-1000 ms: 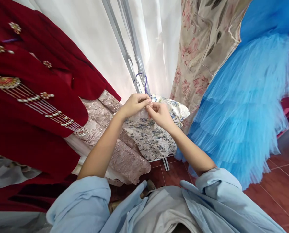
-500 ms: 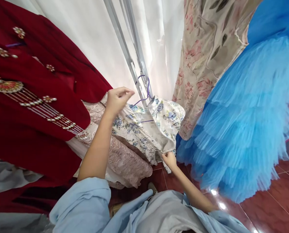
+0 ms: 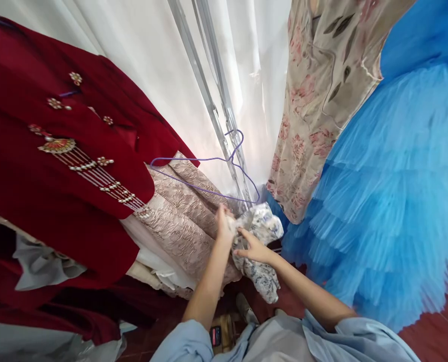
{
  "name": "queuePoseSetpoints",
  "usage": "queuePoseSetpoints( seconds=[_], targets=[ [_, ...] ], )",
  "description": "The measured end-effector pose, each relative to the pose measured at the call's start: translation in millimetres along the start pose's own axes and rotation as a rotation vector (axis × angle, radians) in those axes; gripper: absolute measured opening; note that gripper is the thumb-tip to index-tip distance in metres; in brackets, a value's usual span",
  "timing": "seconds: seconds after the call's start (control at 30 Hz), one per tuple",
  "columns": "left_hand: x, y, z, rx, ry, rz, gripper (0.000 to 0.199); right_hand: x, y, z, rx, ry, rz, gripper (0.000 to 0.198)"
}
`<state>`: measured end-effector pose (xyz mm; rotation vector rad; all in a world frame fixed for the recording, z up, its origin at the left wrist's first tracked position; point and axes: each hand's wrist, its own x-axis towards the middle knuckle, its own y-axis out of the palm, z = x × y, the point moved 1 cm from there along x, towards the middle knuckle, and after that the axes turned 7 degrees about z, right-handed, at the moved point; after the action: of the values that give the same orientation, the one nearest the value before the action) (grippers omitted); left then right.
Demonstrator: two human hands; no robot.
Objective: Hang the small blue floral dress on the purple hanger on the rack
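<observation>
A white garment with blue flowers (image 3: 266, 224) is bunched up off its hanger, its lower part hanging over the floor. My left hand (image 3: 224, 224) is closed on the gathered cloth at its left side; the fingers are slightly blurred. Against the same cloth lies my right hand (image 3: 254, 247), thumb and forefinger apart; its other fingers are partly hidden. Just above both hands, the bare purple hanger (image 3: 203, 159) hangs at the metal rack (image 3: 227, 120).
To the left hang a dark red velvet jacket (image 3: 107, 146) with beaded ornaments and a pink textured skirt (image 3: 182, 216). A beige floral dress (image 3: 303, 120) and a blue tiered tulle dress (image 3: 378, 201) hang on the right. White curtains (image 3: 133, 55) form the backdrop.
The floral garment has come off the purple hanger and is now crumpled lower down. My left hand has moved down and right to the cloth, beside my right hand. The view has shifted left.
</observation>
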<state>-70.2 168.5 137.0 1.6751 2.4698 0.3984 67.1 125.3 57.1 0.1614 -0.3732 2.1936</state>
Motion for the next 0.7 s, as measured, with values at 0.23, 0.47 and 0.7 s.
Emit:
queuePoseSetpoints(
  seconds=[0.23,0.47,0.7],
  targets=[
    [-71.1,14.0,53.1,0.234,-0.027,0.757,0.066,-36.7,-64.8,36.1,0.064,0.158,0.237,0.043],
    [-107.5,-21.2,83.6,0.323,-0.344,0.886,0.055,-88.6,-153.4,102.3,-0.021,0.198,0.097,0.050],
    [-69.2,-51.3,31.9,0.553,-0.253,0.957,0.056,-127.1,-195.0,123.2,0.034,0.264,-0.239,0.041]
  ],
)
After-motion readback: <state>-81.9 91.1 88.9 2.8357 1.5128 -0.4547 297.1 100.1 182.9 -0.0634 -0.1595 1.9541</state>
